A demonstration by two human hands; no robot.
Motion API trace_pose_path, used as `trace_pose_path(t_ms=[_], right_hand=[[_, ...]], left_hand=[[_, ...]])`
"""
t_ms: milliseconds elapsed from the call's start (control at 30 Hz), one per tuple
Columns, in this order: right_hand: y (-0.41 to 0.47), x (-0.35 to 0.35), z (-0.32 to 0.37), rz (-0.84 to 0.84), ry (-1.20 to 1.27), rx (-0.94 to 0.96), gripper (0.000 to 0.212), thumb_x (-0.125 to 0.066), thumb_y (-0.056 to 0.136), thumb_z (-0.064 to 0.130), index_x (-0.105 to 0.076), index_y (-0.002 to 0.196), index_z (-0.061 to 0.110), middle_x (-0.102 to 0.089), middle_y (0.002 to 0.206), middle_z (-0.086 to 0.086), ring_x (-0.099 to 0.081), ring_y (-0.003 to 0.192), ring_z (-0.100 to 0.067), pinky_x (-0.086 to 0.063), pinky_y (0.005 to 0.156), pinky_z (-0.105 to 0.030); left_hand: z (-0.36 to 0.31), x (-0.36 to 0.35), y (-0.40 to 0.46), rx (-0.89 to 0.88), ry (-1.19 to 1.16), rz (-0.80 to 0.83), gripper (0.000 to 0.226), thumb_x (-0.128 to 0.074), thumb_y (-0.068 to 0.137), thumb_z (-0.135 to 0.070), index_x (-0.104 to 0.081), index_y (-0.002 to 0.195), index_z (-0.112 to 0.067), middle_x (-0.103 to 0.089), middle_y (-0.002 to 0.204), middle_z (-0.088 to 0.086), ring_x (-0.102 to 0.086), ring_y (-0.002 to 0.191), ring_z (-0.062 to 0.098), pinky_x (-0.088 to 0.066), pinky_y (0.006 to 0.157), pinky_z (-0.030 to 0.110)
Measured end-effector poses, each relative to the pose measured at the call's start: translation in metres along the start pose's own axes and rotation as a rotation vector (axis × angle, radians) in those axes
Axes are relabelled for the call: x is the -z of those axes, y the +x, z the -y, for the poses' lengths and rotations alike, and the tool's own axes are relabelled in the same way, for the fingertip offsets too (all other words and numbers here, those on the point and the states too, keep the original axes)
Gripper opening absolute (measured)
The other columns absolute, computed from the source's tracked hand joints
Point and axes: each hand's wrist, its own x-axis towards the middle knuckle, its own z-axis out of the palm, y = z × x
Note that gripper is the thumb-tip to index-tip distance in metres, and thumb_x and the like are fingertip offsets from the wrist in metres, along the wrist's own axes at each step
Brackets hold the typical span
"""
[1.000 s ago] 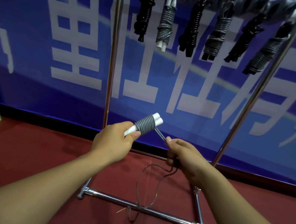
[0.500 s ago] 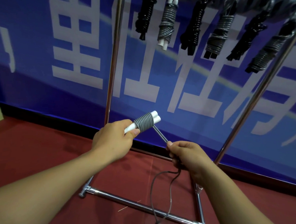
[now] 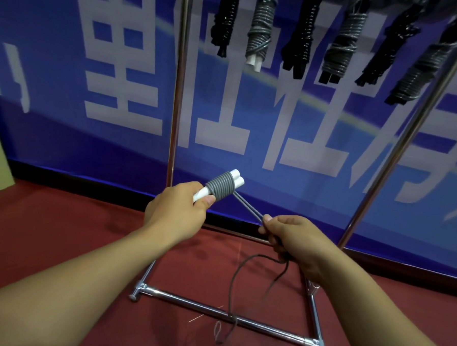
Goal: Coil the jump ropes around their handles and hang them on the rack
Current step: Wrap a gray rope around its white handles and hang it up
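Left hand (image 3: 175,210) gripping white handles (image 3: 234,178) up front; right hand (image 3: 291,238) pinching taut gray rope (image 3: 250,208) below them. Slack loop now swung left versus half a second back.

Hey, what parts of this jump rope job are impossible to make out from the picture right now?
Head view only:
- Rack top bar: cut off by the top edge, so how the hung bundles attach is unseen.
- Rope inside the right hand: hidden by curled fingers.
- White handles' near ends: covered by the left hand.
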Motion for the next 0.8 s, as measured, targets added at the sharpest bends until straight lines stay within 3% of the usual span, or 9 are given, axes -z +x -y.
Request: trace_pose_path(t_ms=[100,300,433,700,800], right_hand=[[-0.006,-0.001,0.002,0.068,-0.012,0.023,0.033,-0.054,0.103,0.031,-0.071,0.085,0.009,-0.042,0.052,0.009,-0.034,0.044,-0.007,-0.032,0.047,-0.023],[-0.018,-0.003,0.008,0.143,-0.122,0.151,0.037,-0.068,0.09,0.05,-0.061,0.073,0.017,-0.037,0.058,0.004,-0.03,0.053,-0.012,-0.028,0.053,-0.028],[-0.02,-0.004,0.009,0.121,-0.171,0.233,0.039,-0.07,0.09,0.048,-0.055,0.07,0.017,-0.034,0.063,-0.006,-0.028,0.055,-0.015,-0.027,0.051,-0.028],[-0.02,-0.003,0.008,-0.014,-0.071,0.202,0.038,-0.069,0.091,0.037,-0.053,0.065,0.015,-0.034,0.054,0.0,-0.03,0.051,-0.015,-0.028,0.05,-0.028],[-0.018,0.001,0.005,-0.053,-0.018,0.181,0.037,-0.071,0.09,0.034,-0.052,0.063,0.015,-0.033,0.053,0.001,-0.028,0.052,-0.016,-0.027,0.051,-0.028]], left_hand=[[0.0,0.0,0.0,-0.001,0.037,0.026,0.027,-0.055,0.095,-0.049,-0.056,0.082,-0.026,-0.062,0.071,-0.005,-0.062,0.076,0.025,-0.049,0.068,0.035],[-0.001,-0.003,-0.005,-0.018,0.096,0.087,0.026,-0.053,0.095,-0.051,-0.053,0.079,-0.03,-0.063,0.075,-0.005,-0.063,0.08,0.026,-0.05,0.069,0.034],[-0.002,-0.006,-0.005,-0.026,0.113,0.149,0.023,-0.055,0.093,-0.053,-0.06,0.089,-0.03,-0.064,0.079,-0.008,-0.064,0.083,0.024,-0.051,0.073,0.034],[-0.003,-0.015,-0.01,-0.079,0.085,0.476,0.03,-0.061,0.092,-0.047,-0.059,0.071,-0.025,-0.063,0.071,-0.006,-0.064,0.074,0.018,-0.052,0.073,0.033],[-0.005,-0.016,-0.012,-0.146,0.066,0.557,0.031,-0.062,0.093,-0.043,-0.058,0.07,-0.023,-0.059,0.065,-0.006,-0.056,0.063,0.015,-0.043,0.062,0.028]])
